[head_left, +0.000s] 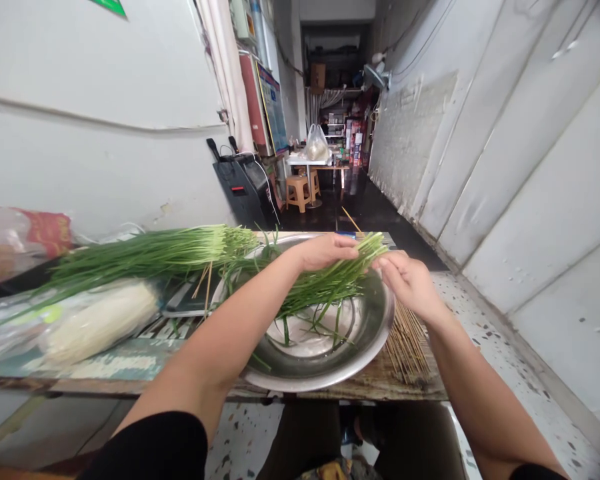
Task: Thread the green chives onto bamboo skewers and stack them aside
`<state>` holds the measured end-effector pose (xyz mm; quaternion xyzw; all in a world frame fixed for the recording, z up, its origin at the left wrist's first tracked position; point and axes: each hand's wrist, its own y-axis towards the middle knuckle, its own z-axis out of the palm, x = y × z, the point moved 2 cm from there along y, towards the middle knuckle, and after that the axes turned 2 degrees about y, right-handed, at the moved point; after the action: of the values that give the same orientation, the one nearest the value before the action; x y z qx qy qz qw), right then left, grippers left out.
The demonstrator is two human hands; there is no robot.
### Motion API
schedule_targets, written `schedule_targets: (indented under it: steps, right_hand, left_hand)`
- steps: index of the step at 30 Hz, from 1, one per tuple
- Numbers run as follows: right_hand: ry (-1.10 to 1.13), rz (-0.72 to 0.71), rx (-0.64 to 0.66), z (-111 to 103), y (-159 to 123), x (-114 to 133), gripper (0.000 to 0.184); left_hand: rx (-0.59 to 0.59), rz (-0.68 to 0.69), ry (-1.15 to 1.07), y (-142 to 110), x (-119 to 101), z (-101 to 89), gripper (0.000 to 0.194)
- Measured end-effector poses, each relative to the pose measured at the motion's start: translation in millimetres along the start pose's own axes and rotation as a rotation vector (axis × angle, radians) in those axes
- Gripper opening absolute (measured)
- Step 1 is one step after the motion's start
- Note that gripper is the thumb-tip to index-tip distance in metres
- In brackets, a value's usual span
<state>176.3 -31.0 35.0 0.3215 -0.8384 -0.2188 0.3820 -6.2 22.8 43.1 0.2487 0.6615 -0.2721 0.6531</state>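
A bunch of garlic chives [325, 283] lies across the steel basin [325, 383], its pale stem ends raised over the right rim. My left hand [327, 252] is closed around the bunch near those ends. Beyond the stems a thin bamboo skewer [351, 220] sticks up, slanting down towards my right fingertips; its middle is hidden by the chives. My right hand [407, 280] pinches at the stem ends, in line with that skewer. Loose chive leaves [325, 323] lie in the basin below.
A large pile of chives [180, 250] rests left of the basin, behind a plastic-wrapped white bundle [103, 323]. Many skewers [407, 347] lie on the wooden table right of the basin. Farther off stand a black speaker-like case [245, 187] and an orange stool [297, 192].
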Motion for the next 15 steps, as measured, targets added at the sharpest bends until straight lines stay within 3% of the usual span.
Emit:
schedule_targets:
  steps: [3,9,12,15]
  right_hand:
    - [-0.118,-0.086,-0.007,-11,8,12,0.035]
    - [-0.114,-0.022,-0.121,-31,26,26,0.034]
    - [-0.100,-0.112,-0.244,-46,38,45,0.034]
    - [-0.098,-0.200,-0.380,-55,50,65,0.036]
  left_hand:
    - [-0.100,0.041,-0.023,-2,-6,0.4,0.047]
    - [-0.392,0.207,-0.039,-16,-44,28.1,0.033]
    - [-0.461,0.241,0.013,-29,-72,41.1,0.033]
    - [-0.535,0.241,0.020,-38,-86,36.9,0.036]
